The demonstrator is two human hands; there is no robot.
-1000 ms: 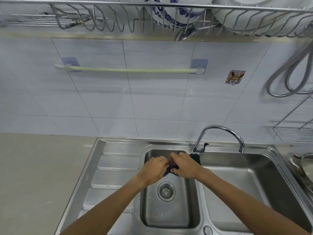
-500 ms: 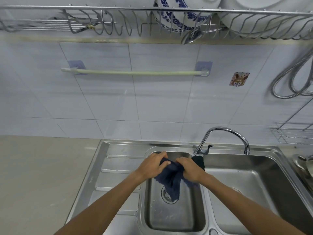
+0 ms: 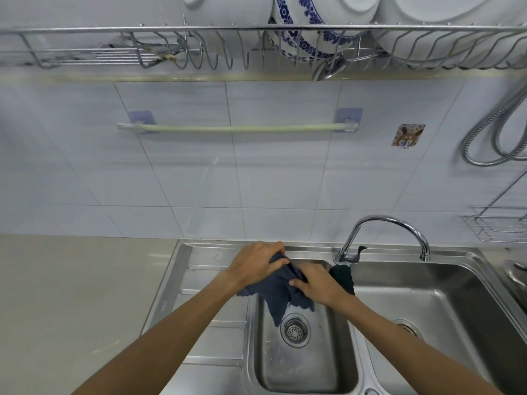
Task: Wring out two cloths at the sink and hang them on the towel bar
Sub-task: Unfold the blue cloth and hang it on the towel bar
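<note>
Both hands, left (image 3: 256, 266) and right (image 3: 316, 286), clenched on cloth (image 3: 278, 295) over sink (image 3: 308, 374) so drips drain; bar (image 3: 236, 128) bare.

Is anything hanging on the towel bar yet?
No, the towel bar is bare; both hands still hold the dark cloth over the sink.

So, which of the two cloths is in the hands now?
The dark blue cloth, gripped by both hands over the left basin. The darker cloth lies untouched on the divider under the faucet.

towel bar (image 3: 236, 128) above sink (image 3: 456, 283), faucet (image 3: 385, 238) behind
</note>
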